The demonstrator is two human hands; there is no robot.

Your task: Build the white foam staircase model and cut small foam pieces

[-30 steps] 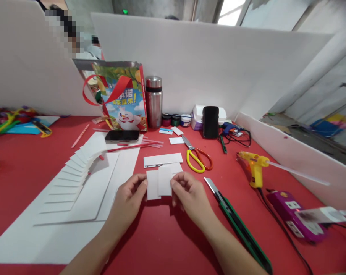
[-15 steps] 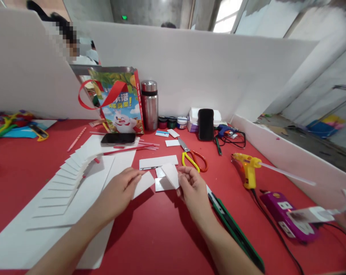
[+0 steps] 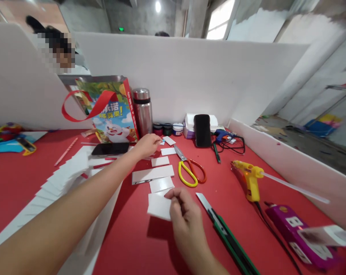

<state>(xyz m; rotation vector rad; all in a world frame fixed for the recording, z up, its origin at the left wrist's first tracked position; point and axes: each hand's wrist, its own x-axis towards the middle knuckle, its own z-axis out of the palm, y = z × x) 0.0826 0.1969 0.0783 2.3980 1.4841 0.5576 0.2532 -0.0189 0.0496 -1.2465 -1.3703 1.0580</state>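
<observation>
- Left hand [image 3: 146,144]: reaching far, fingers closing on a small white piece [image 3: 162,142]; grip unconfirmed.
- Right hand [image 3: 182,208]: pinches white foam rectangle [image 3: 158,206].
- Next, judged: secure the piece before lifting.

Red table [image 3: 138,236], white partitions [image 3: 190,72]

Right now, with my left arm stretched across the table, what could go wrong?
The utility knife lies blade out close beside your right hand, which holds a white piece; a sideways slip could nick you. Your left hand reaches beside the open scissors. The glue gun seems to be switched on, its cord trailing nearby.
</observation>
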